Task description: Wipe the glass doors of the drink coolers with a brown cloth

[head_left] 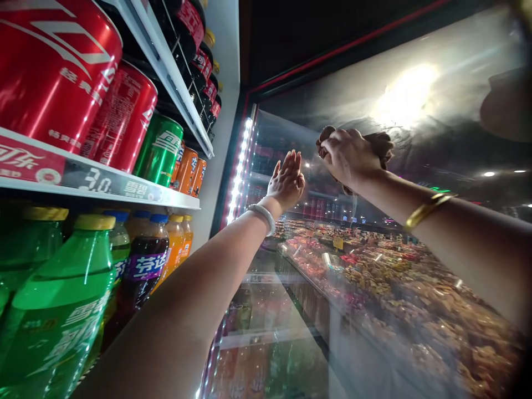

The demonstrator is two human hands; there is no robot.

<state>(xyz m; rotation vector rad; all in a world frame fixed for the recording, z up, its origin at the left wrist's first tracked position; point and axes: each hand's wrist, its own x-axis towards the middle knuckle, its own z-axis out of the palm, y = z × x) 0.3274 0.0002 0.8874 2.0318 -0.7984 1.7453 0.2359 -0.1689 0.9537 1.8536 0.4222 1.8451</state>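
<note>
The glass door (pixel 457 133) spreads out before and around both my grips, and smears and a strong glare near the right one make its surface hard to read; I'd judge it by a slanting look. The drinks shelf (pixel 174 198) is to the left of my left grip, with a green bottle (pixel 62 310) below it and a red can (pixel 54 66) on it, so my left forearm wants care there. My left grip (pixel 286 180) is open, fingers up and nearly together, palm seemingly flat to the glass: a good brace, if the push is light. My right grip (pixel 349 158) is closed round a bunched brown cloth (pixel 380 147), up and right of the left one. Spread flatter beneath my fingers, with even pressure, the cloth should glide better.
</note>
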